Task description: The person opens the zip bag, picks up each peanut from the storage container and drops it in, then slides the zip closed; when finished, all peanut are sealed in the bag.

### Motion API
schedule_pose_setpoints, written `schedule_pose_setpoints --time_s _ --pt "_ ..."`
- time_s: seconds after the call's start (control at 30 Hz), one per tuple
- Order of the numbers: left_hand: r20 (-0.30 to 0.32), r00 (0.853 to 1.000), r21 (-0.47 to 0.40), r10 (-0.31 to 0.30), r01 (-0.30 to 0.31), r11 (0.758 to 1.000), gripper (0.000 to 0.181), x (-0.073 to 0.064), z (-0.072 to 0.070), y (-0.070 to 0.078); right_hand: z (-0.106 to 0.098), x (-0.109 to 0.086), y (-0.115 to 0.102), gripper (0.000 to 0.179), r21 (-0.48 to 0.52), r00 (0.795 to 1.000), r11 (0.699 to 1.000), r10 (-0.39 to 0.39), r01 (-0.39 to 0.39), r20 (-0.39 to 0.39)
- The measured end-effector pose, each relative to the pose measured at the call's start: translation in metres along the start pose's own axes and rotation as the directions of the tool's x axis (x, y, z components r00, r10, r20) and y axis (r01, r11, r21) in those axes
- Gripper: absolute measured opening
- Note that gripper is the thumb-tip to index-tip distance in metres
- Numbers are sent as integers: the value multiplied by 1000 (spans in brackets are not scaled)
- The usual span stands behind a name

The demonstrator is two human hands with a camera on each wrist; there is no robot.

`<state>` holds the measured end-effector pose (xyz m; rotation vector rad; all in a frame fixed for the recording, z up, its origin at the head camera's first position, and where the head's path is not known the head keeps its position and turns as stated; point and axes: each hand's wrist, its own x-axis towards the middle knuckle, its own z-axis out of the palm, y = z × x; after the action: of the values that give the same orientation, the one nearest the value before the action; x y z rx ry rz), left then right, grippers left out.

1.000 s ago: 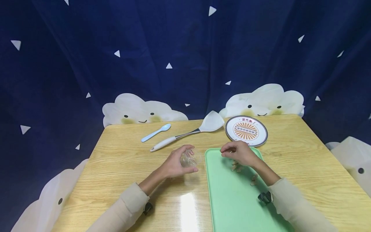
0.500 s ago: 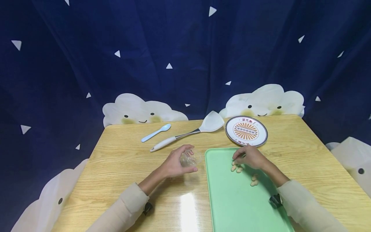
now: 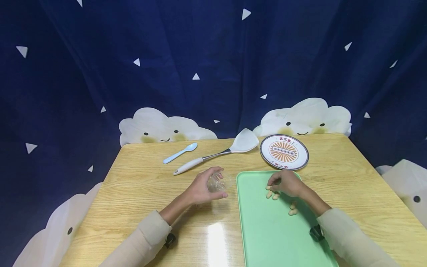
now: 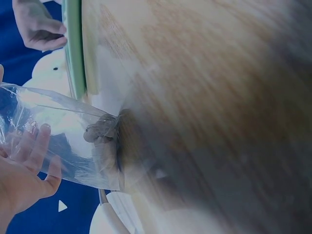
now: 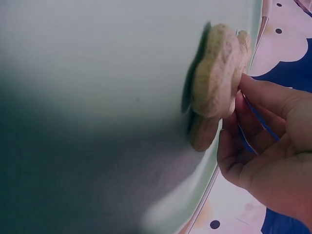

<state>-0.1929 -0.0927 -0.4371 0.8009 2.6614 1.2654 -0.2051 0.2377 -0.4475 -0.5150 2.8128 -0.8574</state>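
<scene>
My left hand [image 3: 199, 189] holds a clear plastic bag [image 3: 221, 182] upright over the table, left of the green tray [image 3: 258, 230], its fingers curved round the side. Through the plastic, peanuts [image 4: 100, 130] show at the bottom in the left wrist view. My right hand [image 3: 287, 183] is low over the tray's far end, thumb and fingers pinching a peanut [image 3: 268, 188]. Several unshelled peanuts [image 5: 217, 73] lie close together at the fingertips in the right wrist view, partly covering one another. Nearer me on the tray lie more peanuts [image 3: 293, 211].
Behind the tray is a round patterned plate [image 3: 284, 152]. A white spatula [image 3: 245, 141] and a light-blue spoon [image 3: 180, 152] lie at the back of the wooden table [image 3: 140, 185]. A dark blue curtain [image 3: 213, 55] hangs behind.
My right hand has moved from the tray's upper left to the right and down to the peanuts, its fingertips now at one. My left hand and the bag stay in place.
</scene>
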Motion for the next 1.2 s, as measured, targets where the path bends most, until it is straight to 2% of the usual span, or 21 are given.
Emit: schedule_pose_setpoints --time_s 0.17,0.27,0.43,0.67,1.0,1.2 --pt "8 1000 -10 3 -3 1000 82 0 0 1 -1 1 -3 3 2 1000 1000 -19 19 -17" --pt "8 1000 -5 0 0 1000 83 0 0 1 -3 2 -6 4 18 998 999 -40 41 -53" --pt "8 1000 -2 -7 7 1000 82 1 0 0 -4 6 -19 4 76 992 994 -73 81 -102" --pt "3 1000 -2 -1 1 1000 83 1 1 0 -1 12 -51 7 202 983 966 -137 160 -124" --pt "10 1000 2 -12 12 1000 82 0 1 2 12 21 -94 14 275 957 927 -203 256 -205" --pt "14 1000 -3 -8 8 1000 82 0 1 3 18 28 -111 6 293 948 913 -218 282 -233"
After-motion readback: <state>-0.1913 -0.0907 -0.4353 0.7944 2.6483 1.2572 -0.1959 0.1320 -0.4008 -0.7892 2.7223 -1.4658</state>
